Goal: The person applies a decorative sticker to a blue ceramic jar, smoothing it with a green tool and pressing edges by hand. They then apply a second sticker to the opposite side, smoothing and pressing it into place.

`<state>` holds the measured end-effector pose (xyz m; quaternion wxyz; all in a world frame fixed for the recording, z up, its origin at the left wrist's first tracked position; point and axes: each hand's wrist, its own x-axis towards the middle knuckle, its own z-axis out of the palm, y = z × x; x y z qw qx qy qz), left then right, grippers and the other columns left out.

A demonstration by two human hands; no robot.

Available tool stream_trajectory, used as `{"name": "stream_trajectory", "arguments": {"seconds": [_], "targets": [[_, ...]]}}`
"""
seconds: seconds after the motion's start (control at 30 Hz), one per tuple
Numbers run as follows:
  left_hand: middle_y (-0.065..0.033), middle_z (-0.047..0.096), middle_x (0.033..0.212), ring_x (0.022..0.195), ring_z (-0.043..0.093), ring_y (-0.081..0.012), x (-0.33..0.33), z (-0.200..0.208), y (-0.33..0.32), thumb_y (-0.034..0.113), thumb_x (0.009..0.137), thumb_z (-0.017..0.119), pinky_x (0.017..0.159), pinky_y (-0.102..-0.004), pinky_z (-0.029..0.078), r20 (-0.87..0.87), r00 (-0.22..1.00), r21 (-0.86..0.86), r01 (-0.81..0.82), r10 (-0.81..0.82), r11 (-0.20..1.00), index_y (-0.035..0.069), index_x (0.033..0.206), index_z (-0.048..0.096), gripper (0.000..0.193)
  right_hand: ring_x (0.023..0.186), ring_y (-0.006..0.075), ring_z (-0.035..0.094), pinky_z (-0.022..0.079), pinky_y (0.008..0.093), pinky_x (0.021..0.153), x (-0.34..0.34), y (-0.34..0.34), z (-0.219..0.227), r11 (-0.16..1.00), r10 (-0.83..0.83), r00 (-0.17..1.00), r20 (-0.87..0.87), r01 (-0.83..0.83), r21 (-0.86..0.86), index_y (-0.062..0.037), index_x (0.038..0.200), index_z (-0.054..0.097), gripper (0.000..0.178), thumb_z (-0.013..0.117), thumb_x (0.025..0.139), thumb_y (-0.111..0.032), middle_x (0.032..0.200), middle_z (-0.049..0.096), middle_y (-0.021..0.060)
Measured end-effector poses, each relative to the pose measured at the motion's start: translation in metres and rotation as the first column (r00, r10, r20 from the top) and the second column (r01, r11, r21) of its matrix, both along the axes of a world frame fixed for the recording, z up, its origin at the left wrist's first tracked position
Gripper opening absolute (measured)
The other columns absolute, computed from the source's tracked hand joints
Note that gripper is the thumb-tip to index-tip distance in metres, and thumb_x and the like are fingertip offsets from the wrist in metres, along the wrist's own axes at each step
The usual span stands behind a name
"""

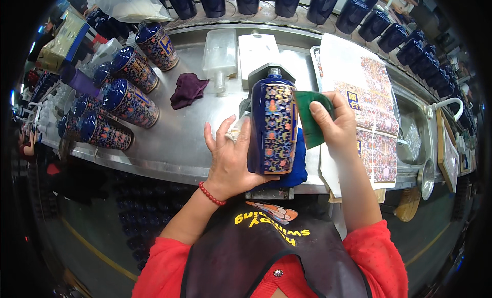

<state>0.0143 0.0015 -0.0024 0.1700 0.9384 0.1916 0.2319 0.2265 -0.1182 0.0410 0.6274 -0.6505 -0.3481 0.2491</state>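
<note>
Your left hand [233, 157] grips the blue patterned bottle [274, 126] while your right hand [335, 124] pinches a green scraper [307, 121] against its side.

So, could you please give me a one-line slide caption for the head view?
Left hand steadies a dark blue patterned bottle while the right hand presses a green scraper against its side.

Red sleeves, dark apron [266, 247] (yellow lettering), red bead bracelet [211, 194].
</note>
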Motion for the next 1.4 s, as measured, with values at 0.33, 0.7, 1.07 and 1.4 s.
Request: {"name": "stream_trajectory", "arguments": {"seconds": [0.33, 0.7, 1.07, 1.4], "targets": [[-0.0206, 0.057, 0.126, 0.132, 0.041, -0.0378, 0.006, 0.001, -0.004, 0.079, 0.064, 0.074, 0.111, -0.0703, 0.011, 0.104, 0.994, 0.132, -0.046, 0.032, 0.99, -0.01, 0.139, 0.047, 0.119, 0.089, 0.0127, 0.063, 0.051, 0.0274, 0.08, -0.021, 0.009, 0.004, 0.998, -0.037, 0.945, 0.324, 0.051, -0.034, -0.0001, 0.113, 0.063, 0.023, 0.066, 0.098, -0.017, 0.096, 0.068, 0.0066], [-0.0213, 0.057, 0.131, 0.134, 0.04, -0.0405, 0.003, -0.018, -0.002, 0.073, 0.057, 0.083, 0.113, -0.0687, 0.011, 0.14, 0.99, 0.024, -0.015, 0.012, 1.0, -0.006, 0.145, 0.043, 0.125, 0.086, 0.0158, 0.067, 0.053, 0.0304, 0.078, -0.063, -0.014, 0.011, 0.998, -0.049, 0.905, 0.422, 0.063, -0.021, -0.0003, 0.114, 0.064, 0.023, 0.068, 0.095, -0.013, 0.096, 0.07, 0.0099], [-0.0314, 0.035, 0.151, 0.146, 0.025, -0.0462, -0.003, -0.012, 0.024, 0.078, 0.076, 0.065, 0.118, -0.0625, 0.007, 0.128, 0.966, -0.234, 0.247, -0.222, 0.94, -0.001, 0.159, 0.018, 0.124, 0.082, 0.0147, 0.066, 0.053, 0.0284, 0.075, -0.049, -0.039, 0.002, 0.996, -0.079, 0.952, 0.295, 0.089, -0.019, 0.0009, 0.114, 0.062, 0.023, 0.068, 0.094, -0.01, 0.096, 0.07, 0.0098], [-0.0155, 0.062, 0.129, 0.123, 0.054, -0.034, 0.039, 0.003, 0.064, 0.068, 0.097, 0.044, 0.116, -0.0595, 0.017, 0.265, 0.951, -0.028, 0.173, -0.159, 0.985, 0.012, 0.152, 0.046, 0.079, 0.086, 0.0122, 0.063, 0.051, 0.027, 0.078, -0.034, -0.046, -0.014, 0.984, -0.125, 0.931, 0.342, 0.16, -0.076, 0.0001, 0.115, 0.062, 0.025, 0.069, 0.095, -0.011, 0.096, 0.069, 0.0075]]}}
